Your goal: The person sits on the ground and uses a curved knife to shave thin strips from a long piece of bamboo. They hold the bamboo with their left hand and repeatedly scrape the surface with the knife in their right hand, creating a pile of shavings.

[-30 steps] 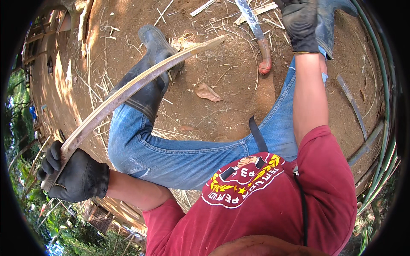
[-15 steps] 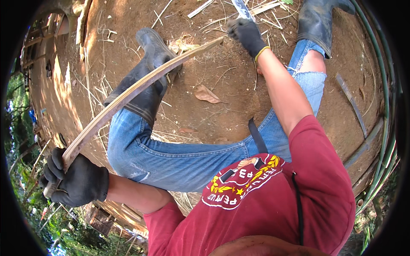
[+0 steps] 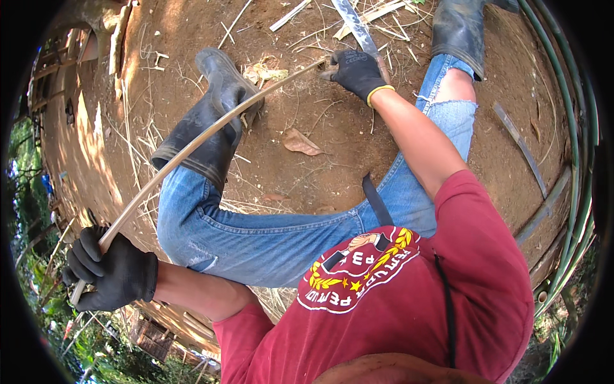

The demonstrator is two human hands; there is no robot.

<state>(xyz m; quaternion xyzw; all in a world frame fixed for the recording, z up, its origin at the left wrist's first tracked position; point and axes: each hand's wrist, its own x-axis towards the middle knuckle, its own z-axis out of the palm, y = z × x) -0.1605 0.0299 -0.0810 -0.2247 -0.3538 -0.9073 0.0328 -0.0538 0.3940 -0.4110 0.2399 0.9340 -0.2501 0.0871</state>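
Note:
My left hand [image 3: 115, 269], in a black glove, is wrapped round the lower end of a long, slightly curved bamboo strip [image 3: 211, 130]. The strip slants up to the right, across my left boot. At its far end is my right hand [image 3: 357, 70], also black-gloved with a yellow cuff; its fingers are closed at the strip's tip, though the exact grip is partly hidden. Beside and partly behind that hand lies a large knife [image 3: 354, 20] with a long metal blade, its handle showing past the knuckles.
My legs in jeans spread over brown soil, with rubber boots [image 3: 217, 109] [image 3: 458, 38]. Split slivers [image 3: 291, 15] and a dry leaf [image 3: 302, 142] litter the ground. At the right lie a flat grey strip [image 3: 521, 147] and long green poles [image 3: 572, 128]. Plants [image 3: 83, 345] border the lower left.
My right hand has come from the knife's handle to the tip of the bamboo strip, leaving the knife on the ground. The strip has turned, showing a narrower side. My left hand keeps its hold.

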